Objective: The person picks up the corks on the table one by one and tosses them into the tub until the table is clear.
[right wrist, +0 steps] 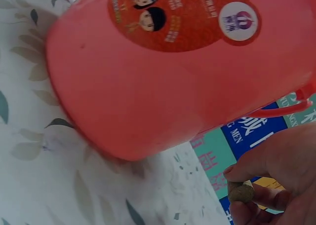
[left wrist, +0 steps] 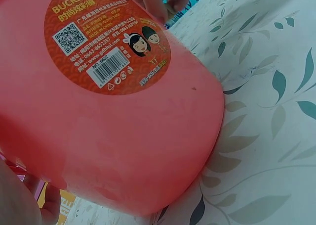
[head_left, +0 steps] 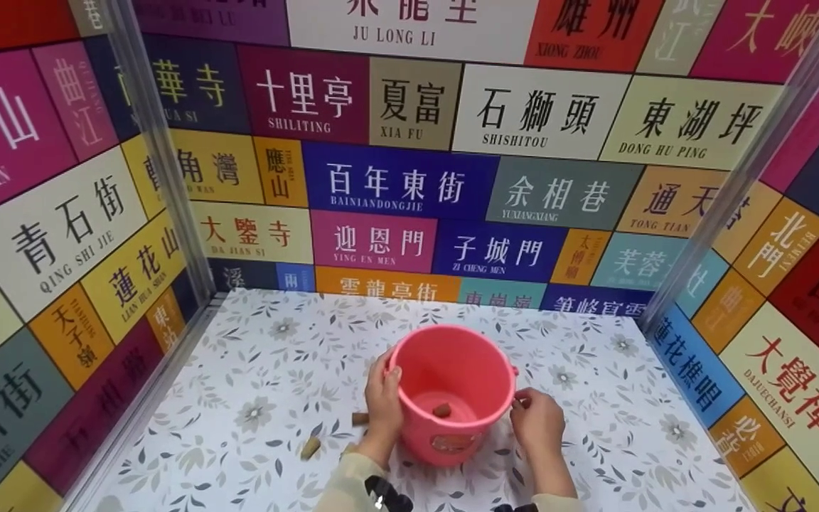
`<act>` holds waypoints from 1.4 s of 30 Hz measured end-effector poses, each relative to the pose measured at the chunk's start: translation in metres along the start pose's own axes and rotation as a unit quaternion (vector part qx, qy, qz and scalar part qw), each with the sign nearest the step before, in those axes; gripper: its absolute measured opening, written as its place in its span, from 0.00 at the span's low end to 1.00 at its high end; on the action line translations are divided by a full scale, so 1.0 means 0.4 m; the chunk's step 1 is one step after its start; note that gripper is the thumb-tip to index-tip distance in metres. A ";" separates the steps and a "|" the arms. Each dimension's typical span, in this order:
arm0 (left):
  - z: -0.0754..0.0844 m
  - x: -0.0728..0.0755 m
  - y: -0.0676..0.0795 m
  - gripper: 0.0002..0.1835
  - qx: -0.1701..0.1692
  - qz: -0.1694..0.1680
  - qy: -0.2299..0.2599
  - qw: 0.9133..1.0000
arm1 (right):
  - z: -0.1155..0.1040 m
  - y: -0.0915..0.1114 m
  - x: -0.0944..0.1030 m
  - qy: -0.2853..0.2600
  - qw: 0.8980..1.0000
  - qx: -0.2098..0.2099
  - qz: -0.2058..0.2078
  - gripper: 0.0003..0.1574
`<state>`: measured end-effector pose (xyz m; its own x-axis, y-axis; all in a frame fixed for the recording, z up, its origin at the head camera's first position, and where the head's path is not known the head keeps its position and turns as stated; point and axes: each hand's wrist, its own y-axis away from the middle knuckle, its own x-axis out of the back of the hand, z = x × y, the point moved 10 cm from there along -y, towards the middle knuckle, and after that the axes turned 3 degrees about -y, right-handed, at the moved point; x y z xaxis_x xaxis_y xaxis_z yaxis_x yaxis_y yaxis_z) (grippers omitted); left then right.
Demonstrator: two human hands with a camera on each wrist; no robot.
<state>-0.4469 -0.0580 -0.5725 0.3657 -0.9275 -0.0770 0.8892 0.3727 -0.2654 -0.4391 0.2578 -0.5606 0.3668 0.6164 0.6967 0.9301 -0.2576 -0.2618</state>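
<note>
A pink plastic bucket (head_left: 452, 359) stands tilted on the patterned tabletop, its mouth facing me. My left hand (head_left: 383, 405) holds its left side, thumb over the rim. Inside, on the bottom, lies one brown cork-like piece (head_left: 441, 410). Just right of the bucket, my right hand (head_left: 541, 423) pinches another small brown cork-like piece (right wrist: 242, 193) between thumb and fingers, below rim height. An orange label (left wrist: 108, 42) with a barcode covers part of the bucket's near side.
Left of the bucket, brown cork-like pieces lie on the table, one in front (head_left: 311, 448) and one by the left hand (head_left: 360, 419). The leaf-print tabletop (head_left: 253, 355) is enclosed at the back and sides by colourful sign-covered walls (head_left: 395, 181).
</note>
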 end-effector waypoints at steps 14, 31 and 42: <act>0.003 0.005 0.005 0.22 -0.004 0.010 -0.008 1.000 | -0.042 -0.025 0.051 -0.023 0.999 0.011 0.019 0.11; 0.009 0.007 0.003 0.23 -0.014 0.009 -0.013 1.000 | -0.086 -0.053 0.090 -0.026 0.999 0.011 0.027 0.14; 0.007 0.001 0.003 0.23 -0.002 -0.001 -0.017 1.000 | -0.109 -0.073 0.117 -0.024 0.999 0.023 0.033 0.14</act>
<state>-0.4451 -0.0577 -0.5703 0.3740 -0.9264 -0.0433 0.8888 0.3714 -0.2685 -0.4500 0.2616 -0.4912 0.4264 0.6339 0.6452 0.9035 -0.2651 -0.3368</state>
